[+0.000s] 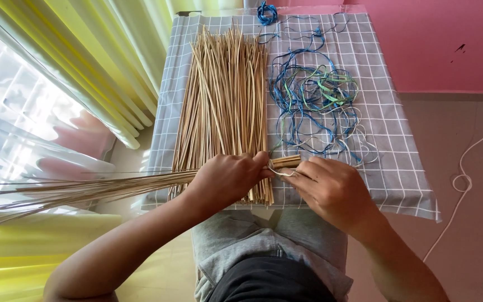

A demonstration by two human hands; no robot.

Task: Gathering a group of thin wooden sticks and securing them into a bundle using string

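Note:
My left hand [227, 178] is closed around a bundle of thin tan sticks [90, 190] that fans out to the left past the table edge. The bundle's cut end [285, 162] pokes out between my two hands. My right hand [331, 190] pinches a pale string [282, 172] against that end. Beneath my hands lies a large loose pile of the same sticks [225, 100], running lengthwise on the grey checked cloth [387, 162].
A tangle of blue, green and white strings [314, 95] lies on the cloth right of the pile, with a blue knot [266, 12] at the far edge. Yellow curtains [85, 61] hang at left. A white cord [465, 179] trails on the floor beside a pink wall [437, 45].

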